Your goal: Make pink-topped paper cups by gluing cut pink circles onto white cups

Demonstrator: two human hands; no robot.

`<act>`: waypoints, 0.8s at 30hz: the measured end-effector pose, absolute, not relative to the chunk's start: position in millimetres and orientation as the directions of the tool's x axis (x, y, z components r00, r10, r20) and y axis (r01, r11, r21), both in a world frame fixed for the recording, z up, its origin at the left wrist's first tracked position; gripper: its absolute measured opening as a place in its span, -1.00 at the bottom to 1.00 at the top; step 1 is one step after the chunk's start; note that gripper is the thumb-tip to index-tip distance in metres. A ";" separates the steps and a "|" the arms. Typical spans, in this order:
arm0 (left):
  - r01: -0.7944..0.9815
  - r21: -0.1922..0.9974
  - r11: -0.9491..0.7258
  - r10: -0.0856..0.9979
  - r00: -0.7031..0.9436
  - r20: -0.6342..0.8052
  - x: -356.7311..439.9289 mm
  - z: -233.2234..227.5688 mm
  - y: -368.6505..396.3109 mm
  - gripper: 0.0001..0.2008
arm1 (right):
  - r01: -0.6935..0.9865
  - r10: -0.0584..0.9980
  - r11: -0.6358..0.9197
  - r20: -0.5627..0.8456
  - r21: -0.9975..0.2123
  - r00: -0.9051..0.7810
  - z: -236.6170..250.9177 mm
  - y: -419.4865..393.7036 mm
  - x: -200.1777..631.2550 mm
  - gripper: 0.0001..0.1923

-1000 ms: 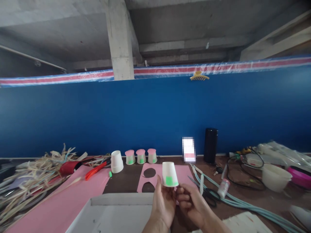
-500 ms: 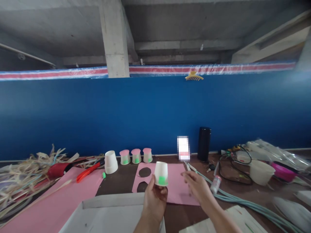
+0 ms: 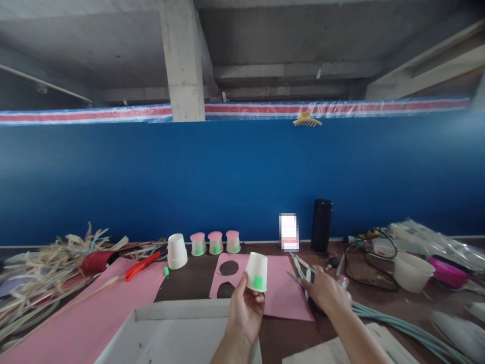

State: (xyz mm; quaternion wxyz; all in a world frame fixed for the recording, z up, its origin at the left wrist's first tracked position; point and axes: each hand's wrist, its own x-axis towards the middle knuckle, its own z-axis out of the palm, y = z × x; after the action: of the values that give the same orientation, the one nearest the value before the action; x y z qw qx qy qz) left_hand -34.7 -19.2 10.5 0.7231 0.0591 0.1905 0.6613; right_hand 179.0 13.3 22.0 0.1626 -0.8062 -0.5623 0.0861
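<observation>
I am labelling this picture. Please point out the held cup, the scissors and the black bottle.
cup (image 3: 256,271), head view, side wall.
scissors (image 3: 302,266), head view, blades.
black bottle (image 3: 321,225), head view, body middle.

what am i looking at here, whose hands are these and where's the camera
The camera sits on a person's head, looking forward and down at their own two bare hands over a dark worktable. The left hand holds an upside-down white paper cup with a green patch. The right hand rests on scissors beside a pink sheet with round holes cut out. Further back stand three pink-topped cups, a plain cup and a black bottle.
</observation>
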 end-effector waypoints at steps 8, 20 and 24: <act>-0.926 0.347 0.152 0.973 0.078 -0.218 -32.9 10.7 -19.8 -0.81 | 0.897 0.940 -0.300 0.060 -0.324 0.336 17.5 16.2 178.1 -0.59; -0.928 0.346 0.139 0.974 0.065 -0.218 -33.1 11.6 -21.5 -0.82 | 0.891 0.941 -0.288 0.070 -0.350 0.331 16.0 13.4 178.0 -0.57; -0.925 0.352 0.141 0.975 0.067 -0.213 -32.7 10.4 -20.4 -0.83 | 0.892 0.944 -0.274 0.076 -0.359 0.321 13.0 15.9 179.1 -0.61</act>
State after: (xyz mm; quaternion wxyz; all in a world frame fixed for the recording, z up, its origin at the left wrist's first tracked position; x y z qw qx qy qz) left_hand -32.7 -20.4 10.4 0.7278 0.0612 0.2014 0.6527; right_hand 179.1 15.9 13.0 0.1707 -0.7944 -0.5779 0.0763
